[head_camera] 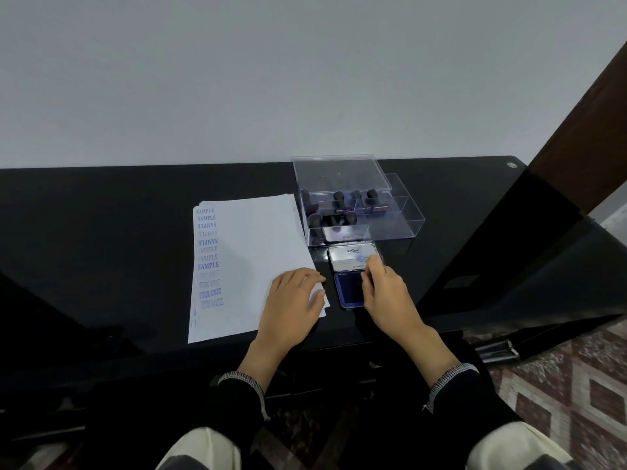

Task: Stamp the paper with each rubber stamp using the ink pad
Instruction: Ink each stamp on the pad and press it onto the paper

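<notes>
A sheet of paper (251,262) is laid on a black table (101,232), and a column of blue imprints is seen down its left edge: eight reading SAMPLE can be counted, some of them upside down or faint, followed by two or three reading FAX OUT and one more blurred line below. More sheets seem to be stacked beneath, though their number cannot be told. The left hand (291,300) is laid flat on the near right corner of the paper, fingers relaxed and spread, nothing being grasped. Just right of the paper, one ink pad (349,290) is seen open, its blue pad toward the person and its hinged lid (351,257) lying behind it. The right hand (383,293) is held over the pad with fingers curled around something small; a stamp may be gripped there, but it is mostly hidden and cannot be confirmed. Behind the pad, one clear plastic box (400,215) is seen with its lid raised, and about five dark-handled stamps (339,208) can be counted inside it.
</notes>
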Demonstrator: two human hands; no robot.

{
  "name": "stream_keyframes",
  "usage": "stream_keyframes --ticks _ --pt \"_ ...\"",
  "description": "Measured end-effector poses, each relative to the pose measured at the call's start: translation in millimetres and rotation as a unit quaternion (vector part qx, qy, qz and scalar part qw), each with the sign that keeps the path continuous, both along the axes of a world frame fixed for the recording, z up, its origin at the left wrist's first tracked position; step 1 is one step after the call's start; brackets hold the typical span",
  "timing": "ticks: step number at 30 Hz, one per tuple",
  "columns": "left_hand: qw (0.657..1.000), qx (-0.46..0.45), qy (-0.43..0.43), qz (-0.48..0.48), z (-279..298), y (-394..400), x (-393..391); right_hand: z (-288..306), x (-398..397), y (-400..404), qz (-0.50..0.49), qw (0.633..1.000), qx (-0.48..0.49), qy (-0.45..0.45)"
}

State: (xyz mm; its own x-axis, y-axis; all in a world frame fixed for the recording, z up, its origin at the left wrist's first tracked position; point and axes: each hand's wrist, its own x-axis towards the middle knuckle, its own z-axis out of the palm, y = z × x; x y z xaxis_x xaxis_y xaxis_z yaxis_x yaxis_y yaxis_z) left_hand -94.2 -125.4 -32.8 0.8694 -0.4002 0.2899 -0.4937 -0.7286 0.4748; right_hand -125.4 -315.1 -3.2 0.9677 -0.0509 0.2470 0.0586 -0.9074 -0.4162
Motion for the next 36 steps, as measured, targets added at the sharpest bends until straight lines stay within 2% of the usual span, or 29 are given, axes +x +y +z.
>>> stream_keyframes --ticks 5,10,15,21,26,36 --pt "1.000 0.001 0.001 0.004 -1 0 0 -6 1 5 -0.019 0.998 -0.059 0.000" --pt "1.000 0.002 0.003 0.000 0 0 0 -1 2 1 -0.008 1.000 0.000 0.002" --pt "1.000 0.003 0.004 0.003 -1 0 0 -5 -1 9 -0.029 0.998 -0.060 -0.006" --pt "1.000 0.004 0.001 0.002 -2 1 1 -2 0 4 -0.014 1.000 -0.004 -0.006" --pt "1.000 0.006 0.000 0.001 0 0 0 -8 0 8 -0.030 0.998 -0.049 -0.007" --pt "1.000 0.004 -0.001 0.002 1 1 0 4 8 4 -0.003 1.000 -0.016 0.023"
